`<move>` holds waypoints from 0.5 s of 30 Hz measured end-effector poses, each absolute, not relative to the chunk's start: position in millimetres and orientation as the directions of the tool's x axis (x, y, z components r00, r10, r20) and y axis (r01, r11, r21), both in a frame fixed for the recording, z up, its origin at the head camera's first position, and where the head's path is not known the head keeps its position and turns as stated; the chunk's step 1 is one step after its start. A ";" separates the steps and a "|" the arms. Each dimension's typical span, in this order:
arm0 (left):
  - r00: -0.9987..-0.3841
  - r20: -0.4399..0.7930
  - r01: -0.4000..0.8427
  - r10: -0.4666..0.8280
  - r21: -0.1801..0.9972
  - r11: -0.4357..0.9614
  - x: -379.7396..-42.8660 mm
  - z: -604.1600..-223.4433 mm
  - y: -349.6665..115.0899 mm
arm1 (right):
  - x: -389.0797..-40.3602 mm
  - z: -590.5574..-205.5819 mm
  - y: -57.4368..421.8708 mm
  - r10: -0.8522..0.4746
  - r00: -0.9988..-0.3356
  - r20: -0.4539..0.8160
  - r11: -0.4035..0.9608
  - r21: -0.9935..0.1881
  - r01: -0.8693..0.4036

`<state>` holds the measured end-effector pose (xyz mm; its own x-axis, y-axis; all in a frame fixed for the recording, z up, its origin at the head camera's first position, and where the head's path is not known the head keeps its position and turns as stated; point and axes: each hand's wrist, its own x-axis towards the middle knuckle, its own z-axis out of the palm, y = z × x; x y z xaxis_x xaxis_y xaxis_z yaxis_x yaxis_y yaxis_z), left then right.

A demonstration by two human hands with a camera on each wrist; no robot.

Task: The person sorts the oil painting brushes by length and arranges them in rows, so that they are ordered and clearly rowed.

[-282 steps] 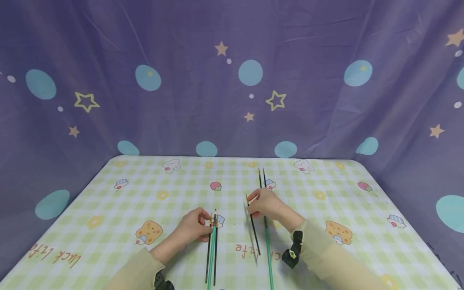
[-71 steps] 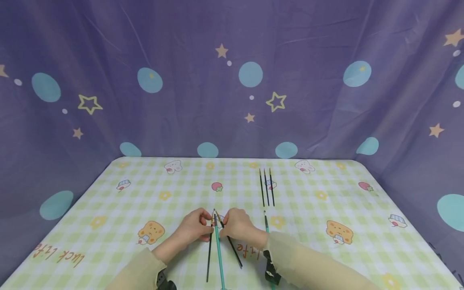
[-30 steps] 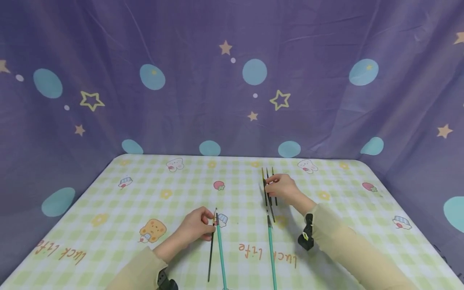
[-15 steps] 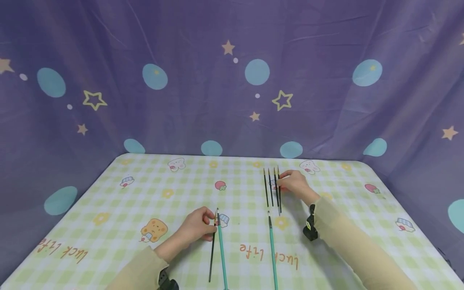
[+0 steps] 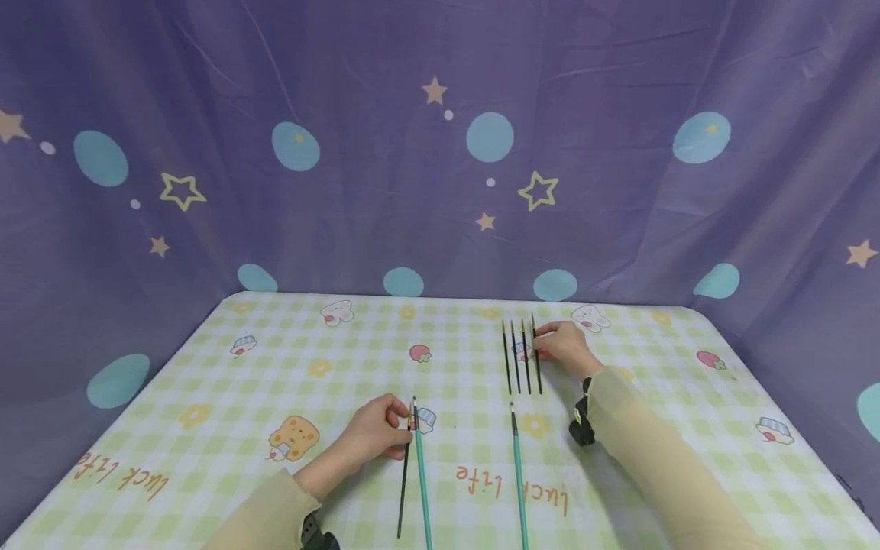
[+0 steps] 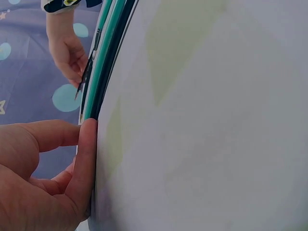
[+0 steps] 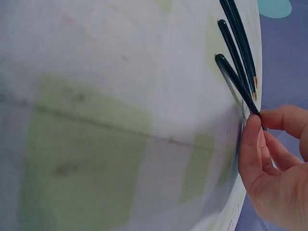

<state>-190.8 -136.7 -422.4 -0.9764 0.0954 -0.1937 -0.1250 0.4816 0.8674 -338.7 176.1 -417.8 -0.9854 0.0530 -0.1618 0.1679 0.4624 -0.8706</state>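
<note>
Near the middle front of the table, my left hand [image 5: 374, 429] pinches a thin black paintbrush [image 5: 402, 489] close to its ferrule. A teal paintbrush [image 5: 422, 489] lies just right of it; in the left wrist view the teal handle [image 6: 102, 67] runs up from the fingertips. Farther back on the right, thumb and fingers of my right hand [image 5: 562, 344] pinch another black paintbrush [image 5: 538, 374] near its bristle end. In the right wrist view this brush's handle [image 7: 231, 77] slants away from the fingertips. Three similar black paintbrushes [image 5: 518, 367] lie side by side to its left, bristles toward the back.
A second teal paintbrush [image 5: 519, 477] lies right of centre, in front of the black row. A checked cloth with printed cartoons [image 5: 302, 504] covers the table. Behind the table hangs a purple curtain [image 5: 371, 206] with stars and dots.
Black brushes have gone one after another from the left group to the right row. My right hand has just brought another to the row's right end. The left hand has stayed in place.
</note>
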 end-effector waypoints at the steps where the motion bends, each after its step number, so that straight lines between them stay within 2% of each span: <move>1: -0.976 -0.195 -0.127 0.095 0.868 0.480 -190.8 -422.0 -136.6 | -339.5 -418.3 176.3 0.057 -0.985 -0.163 0.470 -0.866 0.170; 15: -0.977 -0.196 -0.132 0.086 0.868 0.478 -189.7 -419.7 -135.2 | -340.1 -417.0 172.7 0.064 -0.990 -0.125 0.557 -0.819 0.139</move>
